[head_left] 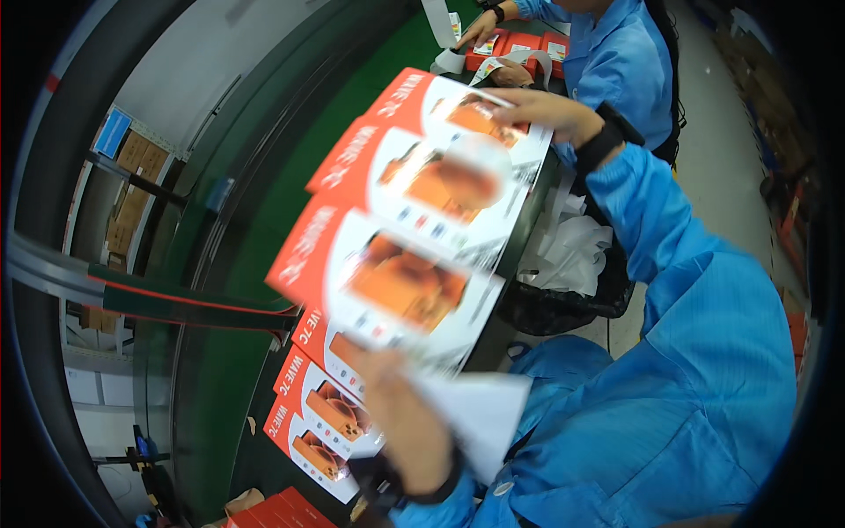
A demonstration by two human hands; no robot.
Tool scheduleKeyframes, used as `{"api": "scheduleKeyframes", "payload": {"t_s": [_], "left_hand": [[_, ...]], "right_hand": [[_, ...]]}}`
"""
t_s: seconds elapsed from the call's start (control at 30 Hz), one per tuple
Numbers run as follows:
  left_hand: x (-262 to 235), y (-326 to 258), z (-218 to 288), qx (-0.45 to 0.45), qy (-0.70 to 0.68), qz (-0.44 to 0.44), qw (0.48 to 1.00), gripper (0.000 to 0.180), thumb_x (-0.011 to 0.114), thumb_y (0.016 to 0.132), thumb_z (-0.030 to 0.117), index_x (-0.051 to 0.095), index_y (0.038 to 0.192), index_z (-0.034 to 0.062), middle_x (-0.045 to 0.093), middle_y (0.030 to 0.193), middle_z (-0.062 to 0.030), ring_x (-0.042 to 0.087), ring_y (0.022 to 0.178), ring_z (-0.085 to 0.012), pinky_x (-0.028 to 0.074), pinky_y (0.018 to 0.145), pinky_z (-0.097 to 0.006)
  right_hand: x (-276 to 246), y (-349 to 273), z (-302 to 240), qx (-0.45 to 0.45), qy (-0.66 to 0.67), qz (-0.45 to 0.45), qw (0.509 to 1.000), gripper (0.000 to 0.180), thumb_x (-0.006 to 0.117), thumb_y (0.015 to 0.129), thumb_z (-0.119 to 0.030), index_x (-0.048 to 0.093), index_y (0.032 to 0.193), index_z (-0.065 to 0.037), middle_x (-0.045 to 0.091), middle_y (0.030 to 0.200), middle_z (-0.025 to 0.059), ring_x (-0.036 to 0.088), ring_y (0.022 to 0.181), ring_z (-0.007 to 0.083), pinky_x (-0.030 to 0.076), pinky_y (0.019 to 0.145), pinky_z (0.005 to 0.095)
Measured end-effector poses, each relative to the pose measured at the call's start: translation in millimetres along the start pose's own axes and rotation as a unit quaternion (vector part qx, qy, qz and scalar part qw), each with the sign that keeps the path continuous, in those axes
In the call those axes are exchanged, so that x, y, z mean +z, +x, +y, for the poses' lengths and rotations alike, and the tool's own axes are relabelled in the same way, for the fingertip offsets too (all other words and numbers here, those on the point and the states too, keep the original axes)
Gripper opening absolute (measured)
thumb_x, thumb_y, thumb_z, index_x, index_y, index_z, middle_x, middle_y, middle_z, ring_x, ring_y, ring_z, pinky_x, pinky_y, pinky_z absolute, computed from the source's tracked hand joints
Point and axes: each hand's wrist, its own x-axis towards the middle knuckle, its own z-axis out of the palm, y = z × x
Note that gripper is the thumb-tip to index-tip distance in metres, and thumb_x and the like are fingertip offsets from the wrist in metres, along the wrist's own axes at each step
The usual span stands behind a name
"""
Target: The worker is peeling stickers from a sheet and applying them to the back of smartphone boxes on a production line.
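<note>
Three red-and-white phone boxes (409, 277), printed with orange phones, overlap in a row in front of me. My right hand (537, 113) grips the farthest box (480, 119) at its right end, its fingers over the printed face. Lower down, my left hand (400, 405) is smeared by motion beside the nearer end of the row. A white sheet (482, 421) sticks out from it toward my lap and appears held, though the fingertips are unclear. Several similar boxes (330, 418) lie just beyond the left hand, partly covered by the upper ones.
A green conveyor belt (207, 422) runs along the left. At the far end, a co-worker in blue (616, 66) handles a label strip (519, 57) over red boxes. A black-lined bin (572, 304) of white paper scraps stands at the right. More red boxes (282, 512) sit at the bottom.
</note>
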Motion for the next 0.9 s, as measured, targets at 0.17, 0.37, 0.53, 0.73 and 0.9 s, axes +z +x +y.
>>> {"api": "scheduleKeyframes", "payload": {"t_s": [0.17,0.37,0.53,0.73,0.9], "left_hand": [[113.7,19.4,-21.0,-0.014,-0.040,0.008,0.999,0.025,0.032,0.088,0.014,0.045,0.083,-0.0066,0.045,0.095,-0.0153,0.043,0.084,-0.0215,0.032,0.081,-0.030],[152.7,25.1,-83.4,-0.093,-0.041,0.010,0.995,0.029,0.030,0.089,0.017,0.045,0.089,-0.0075,0.032,0.111,-0.0239,0.032,0.103,-0.0302,0.026,0.090,-0.035],[146.5,12.6,-110.9,-0.182,-0.111,0.061,0.975,0.028,0.029,0.090,0.019,0.044,0.089,-0.0045,0.038,0.117,-0.0241,0.038,0.109,-0.0308,0.030,0.090,-0.035],[136.9,25.4,-97.8,-0.280,-0.353,0.101,0.887,0.027,0.027,0.092,0.024,0.041,0.087,0.0018,0.048,0.084,-0.0083,0.050,0.077,-0.0145,0.042,0.068,-0.028],[126.6,12.1,-95.4,-0.192,-0.206,0.148,0.948,0.030,0.028,0.091,0.018,0.044,0.081,-0.0054,0.046,0.105,-0.0192,0.043,0.099,-0.0202,0.032,0.086,-0.031]], "right_hand": [[-87.1,35.2,31.8,0.042,-0.102,-0.006,0.994,0.057,0.055,0.079,-0.022,0.030,0.127,-0.004,0.054,0.102,0.0077,0.059,0.065,0.0061,0.048,0.051,0.0143],[-104.0,88.1,77.6,0.037,-0.155,-0.056,0.986,0.049,0.052,0.081,-0.026,0.036,0.126,-0.014,0.058,0.094,0.0035,0.055,0.058,0.0022,0.044,0.047,0.0127],[-80.5,61.3,69.1,0.216,-0.096,-0.010,0.972,0.063,0.056,0.076,-0.042,0.032,0.127,-0.014,0.057,0.099,0.0057,0.059,0.068,0.0092,0.049,0.055,0.0244],[-82.9,30.4,104.6,0.291,-0.102,0.062,0.949,0.074,0.050,0.069,-0.062,0.036,0.123,-0.014,0.057,0.098,0.0105,0.057,0.083,0.0265,0.043,0.073,0.0472],[-75.1,7.1,120.4,-0.093,-0.378,0.253,0.886,0.052,0.056,0.077,-0.034,0.044,0.114,0.000,0.049,0.112,0.0141,0.047,0.104,0.0212,0.036,0.086,0.0323]]}}
